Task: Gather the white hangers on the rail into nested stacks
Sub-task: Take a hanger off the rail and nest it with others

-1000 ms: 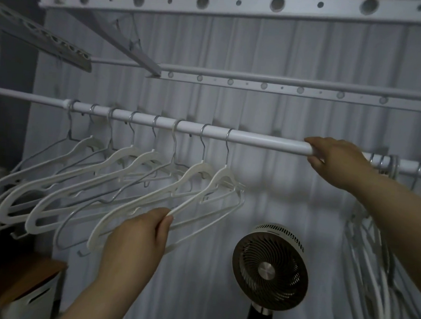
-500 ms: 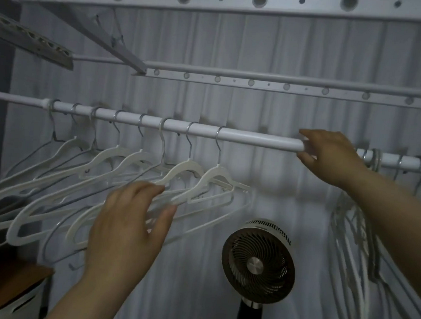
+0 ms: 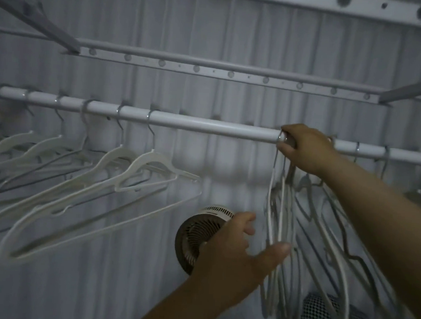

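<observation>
Right hand [image 3: 306, 148] up on the white rail [image 3: 206, 124], fingers curled around the hooks of a bunched stack of white hangers [image 3: 282, 225] dangling right below it. Left hand [image 3: 233, 254] lower down, fingers spread wide, thumb touching or just shy of that stack, kinda blurry there, with a round fan [image 3: 200, 230] behind it. Loose hangers [image 3: 120, 171] spaced along the rail's left stretch, well apart from the stack.

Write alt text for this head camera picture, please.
A person's right hand grips a white rail above a bunched stack of white hangers, while the open left hand reaches toward it. More hangers hang spread out at left.
</observation>
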Available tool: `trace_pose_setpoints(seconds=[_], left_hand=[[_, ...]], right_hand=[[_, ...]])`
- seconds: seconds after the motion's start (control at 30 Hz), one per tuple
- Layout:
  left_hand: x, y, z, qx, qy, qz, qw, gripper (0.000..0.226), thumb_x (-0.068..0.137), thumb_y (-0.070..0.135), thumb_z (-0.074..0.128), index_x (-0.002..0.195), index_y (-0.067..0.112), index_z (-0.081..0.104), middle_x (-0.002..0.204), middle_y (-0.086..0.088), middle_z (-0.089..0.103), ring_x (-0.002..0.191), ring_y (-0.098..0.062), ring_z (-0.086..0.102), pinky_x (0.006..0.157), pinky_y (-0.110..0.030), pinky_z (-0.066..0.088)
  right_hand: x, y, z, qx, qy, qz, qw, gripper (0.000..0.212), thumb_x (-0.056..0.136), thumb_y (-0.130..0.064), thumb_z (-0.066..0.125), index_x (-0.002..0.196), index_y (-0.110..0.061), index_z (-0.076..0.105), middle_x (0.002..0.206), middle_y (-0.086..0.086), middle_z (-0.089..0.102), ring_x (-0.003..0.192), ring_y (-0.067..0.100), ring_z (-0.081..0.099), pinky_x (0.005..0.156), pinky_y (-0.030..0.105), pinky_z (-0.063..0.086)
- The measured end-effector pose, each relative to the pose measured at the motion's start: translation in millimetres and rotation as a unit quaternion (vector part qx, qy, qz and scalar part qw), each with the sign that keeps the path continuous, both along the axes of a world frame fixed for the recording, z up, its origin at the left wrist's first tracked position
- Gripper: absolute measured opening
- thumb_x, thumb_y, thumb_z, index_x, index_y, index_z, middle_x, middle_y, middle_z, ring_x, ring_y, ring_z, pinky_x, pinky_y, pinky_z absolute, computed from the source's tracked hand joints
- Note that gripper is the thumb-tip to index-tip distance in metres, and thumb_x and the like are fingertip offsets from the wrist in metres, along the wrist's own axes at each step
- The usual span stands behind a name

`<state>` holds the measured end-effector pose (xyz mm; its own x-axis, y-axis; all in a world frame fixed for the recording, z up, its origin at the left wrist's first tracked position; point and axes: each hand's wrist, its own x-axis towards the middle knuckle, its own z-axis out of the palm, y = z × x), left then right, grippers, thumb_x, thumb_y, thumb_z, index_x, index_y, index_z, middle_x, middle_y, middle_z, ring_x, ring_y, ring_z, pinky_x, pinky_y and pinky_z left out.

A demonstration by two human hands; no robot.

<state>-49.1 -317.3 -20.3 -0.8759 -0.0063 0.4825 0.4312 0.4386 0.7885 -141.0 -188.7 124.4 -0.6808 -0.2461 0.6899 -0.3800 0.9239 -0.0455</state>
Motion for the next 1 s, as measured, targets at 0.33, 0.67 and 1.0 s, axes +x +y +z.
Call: trace_pose_setpoints(seconds=[0.33, 0.67, 1.0], left_hand=[[-18.7, 13.0, -6.3, 0.057, -0.038, -0.011, 0.998, 0.04, 0.085, 0.027, 0.059, 0.123, 0.017, 0.053, 0.067, 0.002, 0.055, 0.063, -0.008, 0.056, 0.065, -0.018, 0.047], [0.4, -12.9, 4.5, 0.204, -0.023, 0.023, 0.978, 0.026, 0.088, 0.003, 0.044, 0.079, 0.017, 0.064, 0.036, 0.007, 0.041, 0.027, -0.004, 0.033, 0.032, -0.015, 0.029], [24.0, -56.2, 6.5, 0.267, -0.023, 0.089, 0.959, 0.031, 0.09, 0.003, 0.047, 0.064, 0.013, 0.061, 0.045, 0.003, 0.049, 0.024, -0.009, 0.036, 0.029, -0.016, 0.037]], right_hand=[[-8.2, 4.7, -4.8, 0.023, 0.033, 0.013, 0.999, 0.05, 0.09, -0.03, 0.052, 0.137, -0.017, 0.041, 0.139, 0.011, 0.046, 0.124, 0.032, 0.044, 0.106, 0.037, 0.029], [-9.6, 7.8, -9.1, 0.054, 0.041, -0.005, 0.998, 0.059, 0.089, -0.026, 0.055, 0.142, -0.015, 0.03, 0.143, 0.01, 0.039, 0.127, 0.032, 0.037, 0.109, 0.036, 0.021], [-8.2, 6.8, -10.0, 0.043, 0.046, -0.002, 0.998, 0.056, 0.09, -0.022, 0.054, 0.141, -0.014, 0.033, 0.141, 0.013, 0.042, 0.124, 0.034, 0.039, 0.108, 0.037, 0.022]])
